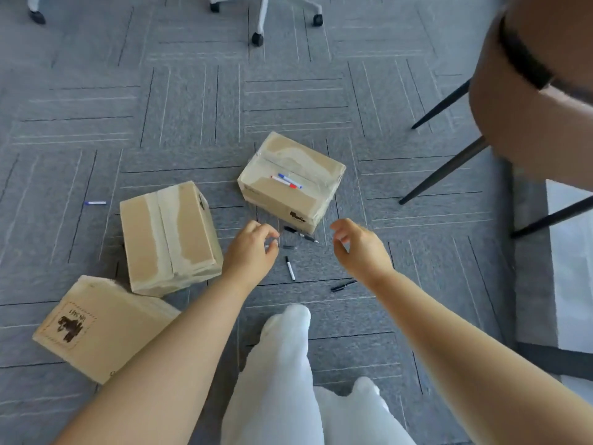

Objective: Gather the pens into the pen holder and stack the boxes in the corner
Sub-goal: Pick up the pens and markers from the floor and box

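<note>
Over grey carpet, right hand hovers half-curled, holding nothing.

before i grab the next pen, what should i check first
1. right hand free: ok, holds nothing
2. left hand free: cannot tell, fingers curled, tips blurred
3. pen in reach: ok, black-capped pen lies between the hands
4. box tops clear: not ok, two pens lie on far box
5. pen holder located: cannot tell
6. all pens close: not ok, blue pen lies far left
</note>
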`<state>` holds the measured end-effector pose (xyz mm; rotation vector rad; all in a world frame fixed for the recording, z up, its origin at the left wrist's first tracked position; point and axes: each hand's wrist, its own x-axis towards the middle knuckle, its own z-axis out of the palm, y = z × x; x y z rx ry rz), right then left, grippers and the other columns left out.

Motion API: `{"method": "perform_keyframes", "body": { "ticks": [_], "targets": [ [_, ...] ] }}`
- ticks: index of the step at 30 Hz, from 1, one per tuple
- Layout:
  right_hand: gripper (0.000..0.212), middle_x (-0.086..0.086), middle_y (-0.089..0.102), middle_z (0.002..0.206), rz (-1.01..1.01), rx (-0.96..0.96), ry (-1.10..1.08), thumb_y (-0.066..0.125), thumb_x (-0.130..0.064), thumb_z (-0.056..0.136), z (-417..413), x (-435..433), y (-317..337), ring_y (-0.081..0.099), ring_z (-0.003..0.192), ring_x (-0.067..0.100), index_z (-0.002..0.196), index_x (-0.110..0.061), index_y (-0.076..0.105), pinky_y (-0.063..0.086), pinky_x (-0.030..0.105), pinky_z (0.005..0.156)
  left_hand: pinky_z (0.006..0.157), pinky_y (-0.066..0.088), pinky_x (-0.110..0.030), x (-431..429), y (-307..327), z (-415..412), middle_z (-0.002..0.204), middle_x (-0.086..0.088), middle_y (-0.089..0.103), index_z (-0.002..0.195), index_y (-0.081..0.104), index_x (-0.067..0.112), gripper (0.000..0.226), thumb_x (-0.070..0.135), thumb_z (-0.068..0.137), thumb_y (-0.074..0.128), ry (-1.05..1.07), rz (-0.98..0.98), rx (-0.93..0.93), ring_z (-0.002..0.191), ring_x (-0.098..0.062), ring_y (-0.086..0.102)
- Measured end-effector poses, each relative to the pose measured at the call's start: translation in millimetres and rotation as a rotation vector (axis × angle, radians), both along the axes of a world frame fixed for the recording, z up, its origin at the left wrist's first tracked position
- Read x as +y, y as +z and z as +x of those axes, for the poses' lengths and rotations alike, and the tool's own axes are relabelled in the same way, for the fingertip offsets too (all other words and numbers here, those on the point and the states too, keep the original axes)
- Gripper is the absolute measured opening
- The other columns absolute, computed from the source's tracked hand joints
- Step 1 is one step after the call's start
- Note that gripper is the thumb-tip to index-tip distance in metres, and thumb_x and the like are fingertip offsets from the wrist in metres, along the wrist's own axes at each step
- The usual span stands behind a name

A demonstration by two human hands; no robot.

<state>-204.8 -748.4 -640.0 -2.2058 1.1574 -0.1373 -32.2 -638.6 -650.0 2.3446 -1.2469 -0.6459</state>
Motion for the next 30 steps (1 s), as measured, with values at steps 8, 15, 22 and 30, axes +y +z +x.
{"method": "perform_keyframes", "body": {
  "ticks": [8, 15, 22, 30],
  "targets": [
    [0.037, 0.01, 0.062, 0.118, 0.044, 0.168, 0.06, 0.044, -0.01, 0.091, 3, -33, -219, 0.062, 0.099, 0.032, 0.127, -0.014, 0.048, 0.053, 0.039, 0.076, 0.082, 0.049, -0.038, -16, -226, 32, 0.122, -0.008, 0.05, 0.11, 0.063, 0.015, 0.022, 0.021, 0.093, 0.05, 0.01, 0.245, -0.001, 0.099, -0.027, 0.059],
    [0.065, 0.004, 0.039, 0.146, 0.144, 0.518, 0.13, 0.043, 0.005, 0.088, -17, -40, -344, 0.054, 0.117, 0.031, 0.143, -0.025, 0.026, 0.05, 0.039, 0.081, 0.098, 0.041, -0.034, -5, -375, 46, 0.146, -0.019, 0.03, 0.139, 0.042, 0.018, 0.042, 0.027, 0.098, 0.039, 0.084, 0.592, 0.101, 0.12, -0.035, 0.047],
    [0.072, 0.007, 0.02, 0.154, 0.142, 0.752, 0.147, 0.045, 0.015, 0.083, -30, -56, -385, 0.055, 0.114, 0.035, 0.144, -0.015, 0.023, 0.054, 0.04, 0.083, 0.104, 0.038, -0.038, -10, -421, 46, 0.155, -0.021, 0.016, 0.149, 0.019, 0.022, 0.053, 0.035, 0.099, 0.031, 0.046, 0.725, 0.108, 0.134, -0.039, 0.033],
    [0.059, 0.012, 0.043, 0.135, 0.122, 0.792, 0.176, 0.059, 0.005, 0.081, -43, -43, -420, 0.044, 0.121, 0.029, 0.132, -0.011, 0.036, 0.052, 0.039, 0.09, 0.105, 0.037, -0.031, -13, -438, 38, 0.147, -0.017, 0.021, 0.138, 0.04, 0.002, 0.045, 0.018, 0.096, 0.045, 0.197, 0.632, 0.059, 0.12, -0.033, 0.045]
  ]
}}
